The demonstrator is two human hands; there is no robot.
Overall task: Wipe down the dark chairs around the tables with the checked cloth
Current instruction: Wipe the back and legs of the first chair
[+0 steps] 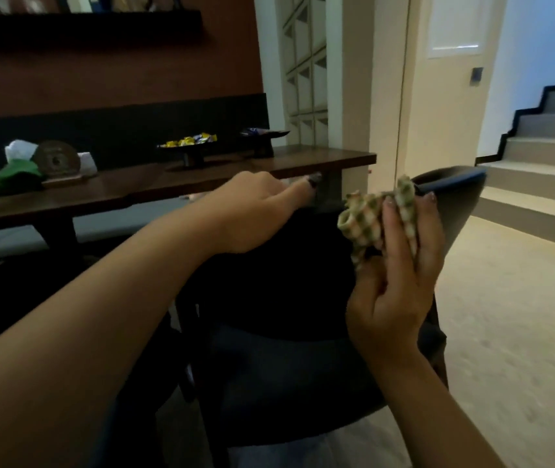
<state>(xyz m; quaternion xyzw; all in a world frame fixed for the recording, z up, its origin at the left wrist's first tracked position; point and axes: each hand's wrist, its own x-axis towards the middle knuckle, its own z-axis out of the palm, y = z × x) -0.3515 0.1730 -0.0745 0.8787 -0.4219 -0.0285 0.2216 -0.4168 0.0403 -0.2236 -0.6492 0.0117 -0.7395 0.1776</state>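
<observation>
Both of your hands are on one chair [286, 298], and each has its own job. Your left hand [252, 214] lies over the top edge of the backrest, fingers loosely extended with the index pointing along the rim; it looks placed there to steady the chair so it doesn't swing or slide under the wiping. Your right hand [400, 261] has the cloth [367, 221] bunched in its fingers and pressed against the curved rim just to the right of your left hand, so the wad meets the edge rather than your palm. Bunching it likely gives a firmer pad for the narrow rim. The seat below your hands is too dark to judge. Beyond your left hand stands the table [134, 190], with a dish of sweets [188, 143] on it, well clear of the wiping.
</observation>
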